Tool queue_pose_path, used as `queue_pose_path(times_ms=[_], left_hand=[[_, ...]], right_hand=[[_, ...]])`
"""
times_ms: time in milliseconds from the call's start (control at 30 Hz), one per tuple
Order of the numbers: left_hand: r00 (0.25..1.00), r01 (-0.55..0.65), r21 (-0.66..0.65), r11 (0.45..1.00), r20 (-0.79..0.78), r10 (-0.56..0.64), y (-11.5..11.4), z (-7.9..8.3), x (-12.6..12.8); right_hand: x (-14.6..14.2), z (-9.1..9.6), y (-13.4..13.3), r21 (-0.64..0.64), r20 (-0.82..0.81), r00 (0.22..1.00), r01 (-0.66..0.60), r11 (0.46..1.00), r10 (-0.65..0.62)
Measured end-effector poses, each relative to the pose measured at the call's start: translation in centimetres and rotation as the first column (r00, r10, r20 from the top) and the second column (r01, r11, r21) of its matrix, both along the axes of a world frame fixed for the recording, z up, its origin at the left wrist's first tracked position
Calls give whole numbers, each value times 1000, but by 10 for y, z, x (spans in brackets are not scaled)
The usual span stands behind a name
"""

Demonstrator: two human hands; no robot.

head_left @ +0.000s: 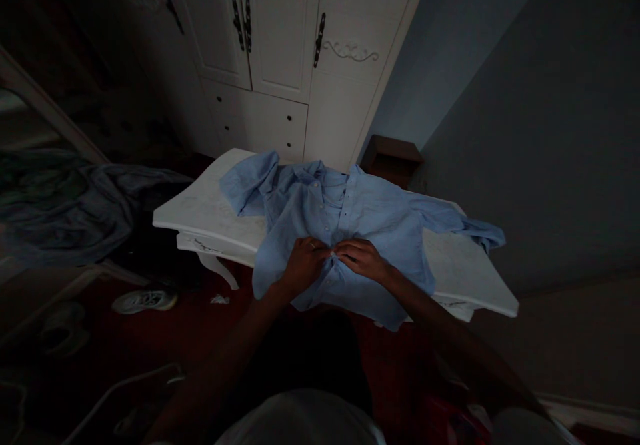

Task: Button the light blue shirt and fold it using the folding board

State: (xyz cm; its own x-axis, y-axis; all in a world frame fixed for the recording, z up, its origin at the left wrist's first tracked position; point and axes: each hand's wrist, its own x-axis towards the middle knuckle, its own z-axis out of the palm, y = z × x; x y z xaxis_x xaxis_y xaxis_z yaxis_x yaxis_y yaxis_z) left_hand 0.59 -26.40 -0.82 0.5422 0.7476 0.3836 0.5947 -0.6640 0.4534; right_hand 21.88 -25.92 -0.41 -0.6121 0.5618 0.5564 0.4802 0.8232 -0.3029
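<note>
A light blue button-up shirt [380, 218] lies spread on a white table [200, 208], its collar toward the cabinet and its hem over the near edge. The upper front is unfastened, with buttons down one edge and buttonholes down the other. My left hand [306, 262], with a ring on one finger, pinches the front edge low on the shirt. Right beside it, my right hand [363, 258] pinches the opposite edge, and the fingertips of both nearly meet. Fabric bunches under them. Whatever button sits between the fingers is hidden.
Behind the table stands a white cabinet [273, 45] with dark handles. A small brown wooden stand [393, 155] is at its right. Piled grey clothes [95, 212] are on the left. One sneaker [145, 300] rests on the red floor [200, 338].
</note>
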Motion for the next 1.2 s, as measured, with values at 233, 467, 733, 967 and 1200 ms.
queue_pose_path(times_ms=[233, 467, 733, 967, 1200], left_hand=[[997, -21, -3, 1000, 77, 21, -8, 2, 3], [983, -151, -7, 989, 105, 151, -11, -7, 15], [967, -239, 44, 970, 105, 233, -22, -4, 23], [970, -230, 95, 968, 96, 221, -20, -9, 21], [957, -274, 141, 951, 140, 255, -22, -17, 23]], right_hand=[[0, -1, 1, 13, -45, 999, -14, 1000, 15], [2, -4, 2, -59, -61, 997, 47, 997, -50], [4, -8, 6, -205, -147, 986, 44, 978, -75], [3, -4, 6, -285, -126, 989, 42, 958, -81], [1, -1, 1, -199, -125, 984, 99, 975, -125]])
